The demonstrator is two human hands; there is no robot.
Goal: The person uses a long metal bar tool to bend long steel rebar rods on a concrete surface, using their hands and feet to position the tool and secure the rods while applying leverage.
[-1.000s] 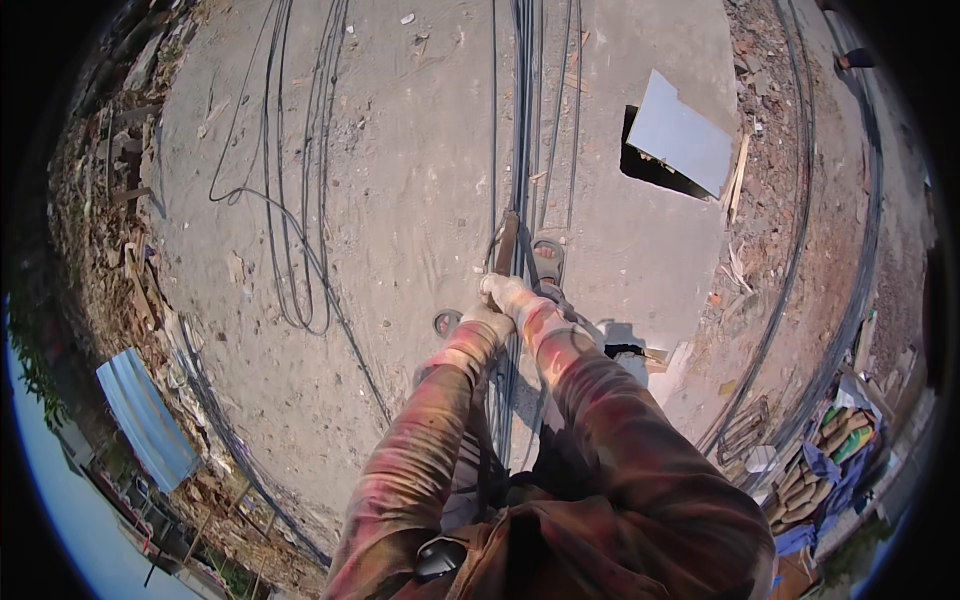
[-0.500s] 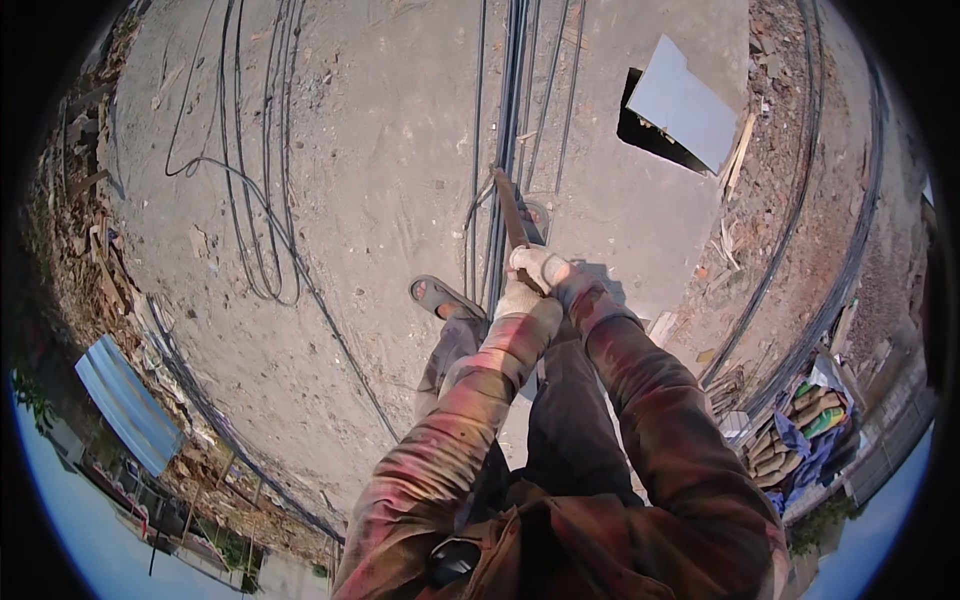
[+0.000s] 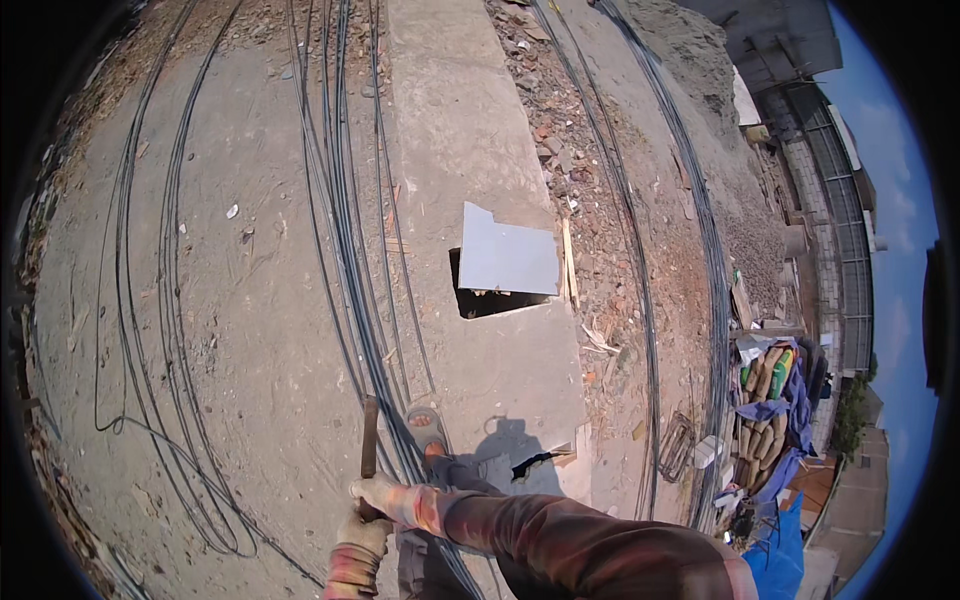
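Note:
My right hand [image 3: 387, 496], in a pale work glove, is closed round a rusty brown bar [image 3: 370, 440]. Just below it my left hand [image 3: 362, 532], gloved too, grips the lower end of the same bar. The bar points away from me, its far tip beside a bundle of long dark steel rods [image 3: 345, 215]. Whether that tip touches a rod I cannot tell. The rods run away over the concrete ground and pass close by my sandalled foot [image 3: 426, 428].
A grey panel [image 3: 508, 255] partly covers a square hole [image 3: 490, 303] ahead; a smaller broken hole [image 3: 535, 463] lies nearer. More thin rods [image 3: 170, 270] lie looped at left. Rubble [image 3: 560, 165] and further rods [image 3: 705, 220] stretch along the right, near stacked sacks [image 3: 765, 435].
The view has swung to the right, so my hands and the bar now appear lower and further left. Both hands still hold the bar.

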